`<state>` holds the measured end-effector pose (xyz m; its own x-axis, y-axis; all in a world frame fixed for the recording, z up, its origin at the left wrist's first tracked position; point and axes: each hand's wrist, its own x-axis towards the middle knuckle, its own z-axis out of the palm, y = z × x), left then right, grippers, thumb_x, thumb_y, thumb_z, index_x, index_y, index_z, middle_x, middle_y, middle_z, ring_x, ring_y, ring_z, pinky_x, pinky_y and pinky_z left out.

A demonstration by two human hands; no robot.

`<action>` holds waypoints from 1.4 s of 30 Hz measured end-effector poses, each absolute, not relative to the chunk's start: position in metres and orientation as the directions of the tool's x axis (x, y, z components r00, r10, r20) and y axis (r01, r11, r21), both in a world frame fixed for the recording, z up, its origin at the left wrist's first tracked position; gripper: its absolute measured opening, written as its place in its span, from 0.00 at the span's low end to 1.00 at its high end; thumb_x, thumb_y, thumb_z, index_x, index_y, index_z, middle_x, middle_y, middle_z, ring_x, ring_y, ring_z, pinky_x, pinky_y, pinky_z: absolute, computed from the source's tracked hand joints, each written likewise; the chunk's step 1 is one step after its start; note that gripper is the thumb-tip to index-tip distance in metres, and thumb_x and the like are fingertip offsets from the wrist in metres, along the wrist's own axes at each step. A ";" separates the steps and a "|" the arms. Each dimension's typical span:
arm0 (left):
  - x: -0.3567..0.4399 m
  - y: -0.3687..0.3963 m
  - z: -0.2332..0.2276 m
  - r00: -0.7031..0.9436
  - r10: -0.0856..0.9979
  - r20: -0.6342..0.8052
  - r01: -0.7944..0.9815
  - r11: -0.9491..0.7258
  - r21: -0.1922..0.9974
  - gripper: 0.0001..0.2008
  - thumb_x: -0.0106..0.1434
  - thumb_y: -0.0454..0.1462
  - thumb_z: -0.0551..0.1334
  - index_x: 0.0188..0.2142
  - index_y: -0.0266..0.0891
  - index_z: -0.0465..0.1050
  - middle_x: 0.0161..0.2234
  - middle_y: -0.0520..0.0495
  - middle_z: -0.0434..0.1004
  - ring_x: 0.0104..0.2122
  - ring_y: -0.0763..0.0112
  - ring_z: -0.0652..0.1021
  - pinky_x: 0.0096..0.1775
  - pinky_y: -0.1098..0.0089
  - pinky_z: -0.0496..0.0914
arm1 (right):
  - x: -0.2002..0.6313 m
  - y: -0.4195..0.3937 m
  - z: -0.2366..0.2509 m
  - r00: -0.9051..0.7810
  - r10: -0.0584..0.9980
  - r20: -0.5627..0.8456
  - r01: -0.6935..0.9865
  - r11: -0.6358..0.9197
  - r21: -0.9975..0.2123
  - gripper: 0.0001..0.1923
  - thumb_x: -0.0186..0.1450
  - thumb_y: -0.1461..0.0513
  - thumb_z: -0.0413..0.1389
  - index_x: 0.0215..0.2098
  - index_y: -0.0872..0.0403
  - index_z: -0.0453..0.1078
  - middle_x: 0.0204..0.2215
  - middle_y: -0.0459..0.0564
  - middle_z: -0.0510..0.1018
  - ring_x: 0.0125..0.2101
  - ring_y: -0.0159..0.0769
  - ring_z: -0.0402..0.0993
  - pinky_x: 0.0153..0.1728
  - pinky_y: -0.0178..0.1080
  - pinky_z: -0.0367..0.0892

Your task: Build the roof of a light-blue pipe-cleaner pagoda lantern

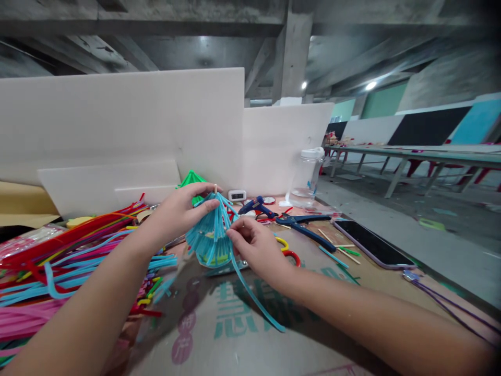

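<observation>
Here the left hand wraps its fingers over the top of a small blue pipe-cleaner umbrella, closed around the bundle just below the wooden stick tip. The right hand pinches one blue strand at the umbrella's side between thumb and forefinger; a long loose blue strand trails down from there onto the table. The umbrella is held just above the cardboard sheet, printed with green and pink characters, that covers the work surface. To the left lies a heap of coloured pipe cleaners, red, pink, blue and yellow. Behind the hands rest a blue glue gun, blue-handled pliers, a few wooden sticks and a dark phone near the right edge. A clear plastic jar stands farther back against white foam boards. Beyond, long green tables stretch across a bare concrete hall under raw beams.
</observation>
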<state>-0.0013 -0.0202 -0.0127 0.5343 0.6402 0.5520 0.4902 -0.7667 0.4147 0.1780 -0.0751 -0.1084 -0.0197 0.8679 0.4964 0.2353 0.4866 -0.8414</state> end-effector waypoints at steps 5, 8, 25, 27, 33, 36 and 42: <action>0.000 -0.022 -0.012 0.547 0.624 0.558 0.497 -0.778 0.384 0.19 0.66 0.48 0.59 0.50 0.42 0.75 0.48 0.46 0.80 0.47 0.60 0.78 0.50 0.63 0.71 | 0.179 -0.076 -0.104 -0.024 0.873 0.488 0.223 0.480 -0.848 0.09 0.67 0.55 0.55 0.33 0.52 0.65 0.21 0.40 0.68 0.21 0.29 0.67 0.22 0.33 0.60; 0.000 -0.022 -0.012 0.561 0.612 0.558 0.484 -0.789 0.379 0.18 0.66 0.47 0.58 0.50 0.43 0.75 0.48 0.47 0.80 0.47 0.60 0.78 0.50 0.64 0.71 | 0.179 -0.077 -0.103 -0.029 0.878 0.479 0.203 0.474 -0.857 0.09 0.67 0.55 0.55 0.33 0.52 0.65 0.21 0.40 0.68 0.21 0.29 0.66 0.22 0.32 0.60; -0.004 -0.025 -0.010 0.587 0.596 0.547 0.473 -0.802 0.366 0.18 0.66 0.47 0.59 0.50 0.42 0.74 0.50 0.46 0.78 0.49 0.59 0.77 0.52 0.63 0.70 | 0.177 -0.085 -0.086 -0.020 0.934 0.356 0.137 0.355 -0.925 0.09 0.64 0.57 0.57 0.31 0.52 0.65 0.17 0.39 0.68 0.16 0.27 0.64 0.17 0.30 0.58; -0.003 -0.027 -0.008 0.583 0.608 0.539 0.474 -0.793 0.382 0.18 0.66 0.47 0.59 0.50 0.41 0.74 0.49 0.46 0.79 0.48 0.59 0.77 0.51 0.62 0.70 | 0.177 -0.085 -0.084 -0.038 0.952 0.305 0.121 0.307 -0.944 0.08 0.65 0.57 0.57 0.30 0.52 0.65 0.14 0.38 0.68 0.14 0.26 0.62 0.15 0.29 0.56; -0.002 -0.029 -0.006 0.592 0.609 0.527 0.473 -0.793 0.384 0.17 0.65 0.46 0.59 0.50 0.41 0.74 0.49 0.45 0.78 0.48 0.59 0.77 0.51 0.61 0.70 | 0.176 -0.088 -0.077 -0.066 0.970 0.234 0.143 0.241 -0.960 0.08 0.64 0.60 0.56 0.28 0.52 0.64 0.12 0.37 0.68 0.13 0.25 0.61 0.14 0.28 0.57; -0.003 -0.029 -0.007 0.602 0.607 0.519 0.471 -0.795 0.383 0.17 0.66 0.46 0.58 0.50 0.42 0.74 0.49 0.46 0.78 0.48 0.59 0.77 0.52 0.61 0.70 | 0.177 -0.089 -0.073 -0.064 0.972 0.226 0.172 0.234 -0.957 0.08 0.64 0.61 0.56 0.28 0.52 0.64 0.12 0.38 0.68 0.12 0.25 0.62 0.14 0.27 0.57; -0.001 -0.033 -0.007 0.595 0.616 0.516 0.538 -0.783 0.313 0.21 0.63 0.48 0.61 0.53 0.41 0.71 0.52 0.44 0.76 0.51 0.56 0.76 0.51 0.60 0.69 | 0.181 -0.087 -0.071 -0.065 0.959 0.274 0.210 0.282 -0.936 0.08 0.63 0.61 0.56 0.27 0.53 0.64 0.12 0.39 0.67 0.12 0.26 0.62 0.14 0.28 0.57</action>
<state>-0.0011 -0.0333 -0.0068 0.5954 0.6159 0.5160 0.5380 -0.7826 0.3132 0.1811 -0.0869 -0.0708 -0.0655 0.9594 0.2743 0.2096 0.2820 -0.9362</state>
